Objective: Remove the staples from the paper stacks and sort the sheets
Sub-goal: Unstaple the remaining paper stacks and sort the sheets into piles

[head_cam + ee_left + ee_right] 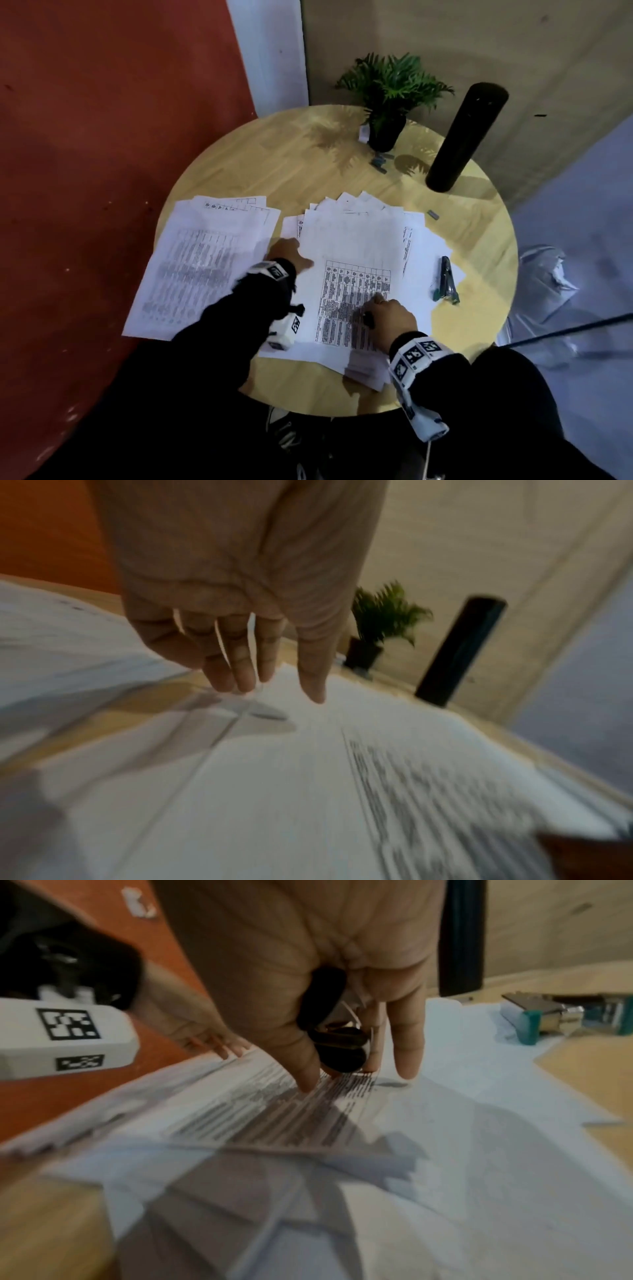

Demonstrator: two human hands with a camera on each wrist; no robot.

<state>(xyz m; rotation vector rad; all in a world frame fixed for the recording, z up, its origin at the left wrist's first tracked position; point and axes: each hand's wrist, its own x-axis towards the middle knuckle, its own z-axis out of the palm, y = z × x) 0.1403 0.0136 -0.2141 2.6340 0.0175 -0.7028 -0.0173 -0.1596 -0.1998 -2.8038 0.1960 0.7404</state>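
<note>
Left edge of desk (239,164): sorted sheets (198,263). Centre: left hand (286,251), fingers straight on the fanned paper stack (356,246). Right hand (390,317) holds staple remover (337,1031), fingertips on the top sheet; stapler (445,281) near right edge.

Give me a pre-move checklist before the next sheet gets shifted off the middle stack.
1. Staple remover in right hand: ok, gripped against the palm.
2. Right fingertips on the top sheet: ok, touching the printed table.
3. Left hand free: ok, fingers straight, at the sheet's left edge.
4. Left pile ready to receive: ok, lying flat beside the middle stack.
5. Staple still in the top sheet: cannot tell, too blurred.
6. Stapler clear of the sheet: cannot tell, it lies on the stack's right edge.
</note>
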